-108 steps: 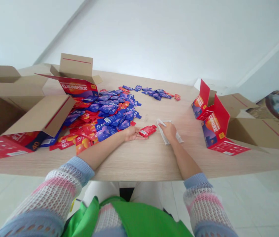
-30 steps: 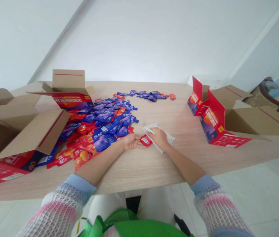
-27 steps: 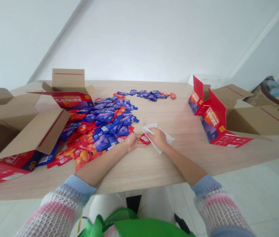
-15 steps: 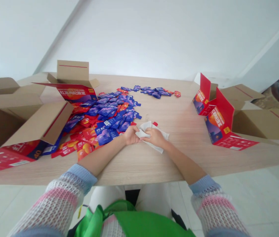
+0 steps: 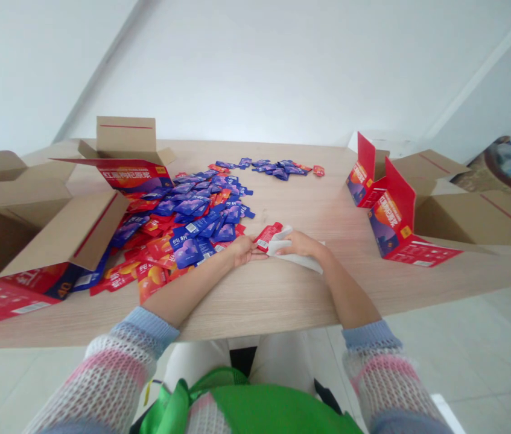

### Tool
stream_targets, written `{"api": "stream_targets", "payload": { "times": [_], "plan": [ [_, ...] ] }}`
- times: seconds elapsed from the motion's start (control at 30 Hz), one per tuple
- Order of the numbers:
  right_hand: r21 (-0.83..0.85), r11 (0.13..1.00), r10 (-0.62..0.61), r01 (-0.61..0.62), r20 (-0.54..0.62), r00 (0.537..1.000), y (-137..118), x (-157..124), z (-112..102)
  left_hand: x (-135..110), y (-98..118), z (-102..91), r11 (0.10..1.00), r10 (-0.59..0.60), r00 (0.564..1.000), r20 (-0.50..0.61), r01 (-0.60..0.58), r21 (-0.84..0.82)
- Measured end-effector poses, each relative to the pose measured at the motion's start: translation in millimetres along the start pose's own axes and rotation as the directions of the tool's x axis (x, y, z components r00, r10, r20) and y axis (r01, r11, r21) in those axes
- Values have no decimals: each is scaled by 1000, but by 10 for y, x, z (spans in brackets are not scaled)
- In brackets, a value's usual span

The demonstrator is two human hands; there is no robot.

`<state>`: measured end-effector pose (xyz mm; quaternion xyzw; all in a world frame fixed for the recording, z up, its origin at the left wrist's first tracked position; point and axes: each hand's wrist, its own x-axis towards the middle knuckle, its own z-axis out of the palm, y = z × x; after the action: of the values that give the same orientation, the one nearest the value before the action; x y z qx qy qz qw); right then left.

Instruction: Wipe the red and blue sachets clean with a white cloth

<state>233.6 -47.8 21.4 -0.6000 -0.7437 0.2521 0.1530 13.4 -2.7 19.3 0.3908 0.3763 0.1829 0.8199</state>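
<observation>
My left hand (image 5: 244, 251) is closed on the lower left end of a small red pouch (image 5: 268, 236), which lies tilted just above the tabletop. My right hand (image 5: 303, 244) grips a white tissue or thin cloth (image 5: 307, 261), its fold pressed against the pouch's right side. Part of the cloth is spread on the table under that hand. Just left of my left hand lies a heap of blue pouches (image 5: 187, 250) mixed with red pouches (image 5: 152, 280).
Open cartons (image 5: 135, 176) (image 5: 33, 280) stand left of the heap. Two more red cartons (image 5: 393, 226) (image 5: 360, 181) sit at the right. A small row of pouches (image 5: 282, 169) lies toward the back of the wooden table (image 5: 237, 301).
The red pouch, mostly covered by the cloth and hands before, now shows its printed face. My right hand and the cloth have shifted right, away from my left hand. The view has turned slightly.
</observation>
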Motion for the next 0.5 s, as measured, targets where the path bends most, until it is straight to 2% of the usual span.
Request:
{"api": "stream_targets", "payload": {
  "times": [0.07, 0.1, 0.17, 0.23, 0.3, 0.33, 0.4, 0.5],
  "plan": [
    [-128, 982, 127, -138, -91, 988, 98, -34, -111, -3, -2, 34, 1000, 14, 998, -68, -13, 18],
    [-191, 953, 203, -235, -174, 964, 137, -58, -172, -8, -3, 47, 999, 27, 995, -99, -25, 20],
    [-243, 875, 315, -417, -367, 875, 168, -112, -287, -28, -4, 65, 999, 51, 991, -127, -49, 21],
    [-232, 831, 334, -505, -518, 788, 106, -158, -357, -62, -1, 77, 998, 66, 991, -119, -63, 30],
    [-211, 858, 263, -468, -603, 753, -55, -176, -341, -92, 0, 83, 996, 69, 992, -108, -63, 56],
    [-213, 887, 201, -409, -621, 758, -162, -170, -291, -99, -3, 81, 996, 67, 992, -104, -60, 71],
    [-227, 945, 59, -238, -595, 801, -387, -135, -113, -93, -21, 67, 994, 60, 995, -86, -52, 94],
    [-226, 973, -130, 33, -425, 896, -649, -68, 226, -47, -67, 30, 993, 87, 993, -73, -81, 89]
  ]
}}
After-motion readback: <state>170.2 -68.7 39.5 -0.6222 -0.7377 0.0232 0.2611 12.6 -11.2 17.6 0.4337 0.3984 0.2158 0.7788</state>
